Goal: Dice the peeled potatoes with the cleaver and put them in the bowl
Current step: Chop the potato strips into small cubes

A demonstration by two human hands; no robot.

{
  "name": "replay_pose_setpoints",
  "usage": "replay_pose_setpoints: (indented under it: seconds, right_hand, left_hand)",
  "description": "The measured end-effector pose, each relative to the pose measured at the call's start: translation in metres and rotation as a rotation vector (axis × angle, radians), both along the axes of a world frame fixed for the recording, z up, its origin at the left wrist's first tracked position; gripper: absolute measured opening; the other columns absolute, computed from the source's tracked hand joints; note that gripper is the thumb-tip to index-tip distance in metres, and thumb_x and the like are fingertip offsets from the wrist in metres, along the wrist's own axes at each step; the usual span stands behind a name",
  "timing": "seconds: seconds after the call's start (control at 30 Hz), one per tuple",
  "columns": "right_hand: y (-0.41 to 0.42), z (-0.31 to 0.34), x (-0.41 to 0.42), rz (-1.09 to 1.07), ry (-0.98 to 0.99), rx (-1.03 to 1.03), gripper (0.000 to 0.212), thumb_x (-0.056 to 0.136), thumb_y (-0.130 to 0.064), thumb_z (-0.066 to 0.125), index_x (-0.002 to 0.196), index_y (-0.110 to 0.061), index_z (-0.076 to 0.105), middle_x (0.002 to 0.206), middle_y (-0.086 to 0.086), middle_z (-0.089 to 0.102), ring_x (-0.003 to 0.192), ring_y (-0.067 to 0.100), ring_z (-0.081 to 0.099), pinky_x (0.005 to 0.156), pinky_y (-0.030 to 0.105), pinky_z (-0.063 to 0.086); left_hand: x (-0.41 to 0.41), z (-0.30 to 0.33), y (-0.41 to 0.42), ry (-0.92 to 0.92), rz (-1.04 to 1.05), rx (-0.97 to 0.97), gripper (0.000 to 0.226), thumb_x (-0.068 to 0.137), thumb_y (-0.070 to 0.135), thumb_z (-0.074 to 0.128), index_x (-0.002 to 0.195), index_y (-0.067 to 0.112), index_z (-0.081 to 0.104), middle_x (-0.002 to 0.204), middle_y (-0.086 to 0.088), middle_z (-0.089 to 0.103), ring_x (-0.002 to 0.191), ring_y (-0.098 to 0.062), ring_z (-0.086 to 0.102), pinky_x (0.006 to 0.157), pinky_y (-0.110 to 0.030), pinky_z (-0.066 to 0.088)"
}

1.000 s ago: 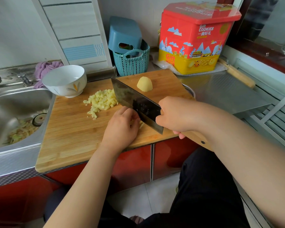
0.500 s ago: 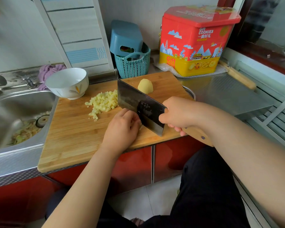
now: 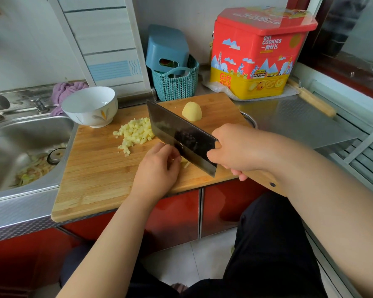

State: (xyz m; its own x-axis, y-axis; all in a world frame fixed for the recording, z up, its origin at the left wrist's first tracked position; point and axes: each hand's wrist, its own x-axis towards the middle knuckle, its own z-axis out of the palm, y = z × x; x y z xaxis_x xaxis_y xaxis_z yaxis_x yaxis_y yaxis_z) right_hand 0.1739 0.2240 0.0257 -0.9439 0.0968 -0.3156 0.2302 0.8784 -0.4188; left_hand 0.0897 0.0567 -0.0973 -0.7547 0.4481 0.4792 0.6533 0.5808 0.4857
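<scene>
A dark cleaver (image 3: pixel 181 136) stands edge-down on the wooden cutting board (image 3: pixel 95 179); my right hand (image 3: pixel 237 149) grips its handle. My left hand (image 3: pixel 157 168) lies curled on the board against the blade's left face, holding down potato strips (image 3: pixel 185 164) that barely show under the fingers. A pile of diced potato (image 3: pixel 136 133) lies left of the blade. Half a peeled potato (image 3: pixel 192 111) sits at the board's far side. The white bowl (image 3: pixel 89 106) stands empty at the board's far left corner.
A steel sink (image 3: pixel 19 147) with vegetable scraps lies left of the board. A teal basket (image 3: pixel 174 82) and a red cookie tin (image 3: pixel 256 54) stand against the back wall. A steel counter (image 3: pixel 295 123) extends to the right. A purple cloth (image 3: pixel 67 91) lies behind the bowl.
The cleaver and my left hand have stayed at the same spot on the board, the blade shifting slightly as it chops. The diced pile, potato half and bowl have not moved.
</scene>
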Motion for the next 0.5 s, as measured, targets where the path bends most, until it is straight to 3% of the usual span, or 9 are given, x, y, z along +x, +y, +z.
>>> replay_pose_setpoints:
  seconds: [0.2,0.33,0.5]
  right_hand:
    - [-0.005,-0.002,0.000,-0.002,-0.055,0.021,0.016,0.099,-0.023,0.045,0.086,-0.013,0.046,0.076,0.015,0.066,0.055,0.023,0.062,0.046,0.027,0.052]
    - [-0.009,-0.005,-0.001,-0.005,-0.101,0.060,0.021,0.100,-0.020,0.044,0.079,-0.015,0.042,0.062,0.010,0.059,0.041,0.014,0.055,0.041,0.021,0.046]
    - [0.001,-0.012,-0.005,-0.046,-0.086,0.008,0.014,0.097,-0.018,0.046,0.086,-0.009,0.047,0.069,0.012,0.059,0.049,0.018,0.054,0.044,0.026,0.051]
  left_hand:
    - [0.000,-0.001,0.001,0.073,0.007,-0.046,0.006,0.088,0.014,0.065,0.086,0.011,0.060,0.084,0.008,0.046,0.077,-0.012,0.044,0.064,-0.025,0.034]
    - [-0.001,-0.003,0.001,0.078,0.025,-0.058,0.008,0.086,0.015,0.067,0.085,0.012,0.059,0.083,0.007,0.048,0.078,-0.012,0.043,0.065,-0.026,0.035]
    - [0.000,-0.003,0.002,0.086,0.022,-0.076,0.006,0.087,0.017,0.066,0.088,0.014,0.061,0.086,0.002,0.056,0.080,-0.013,0.046,0.068,-0.026,0.036]
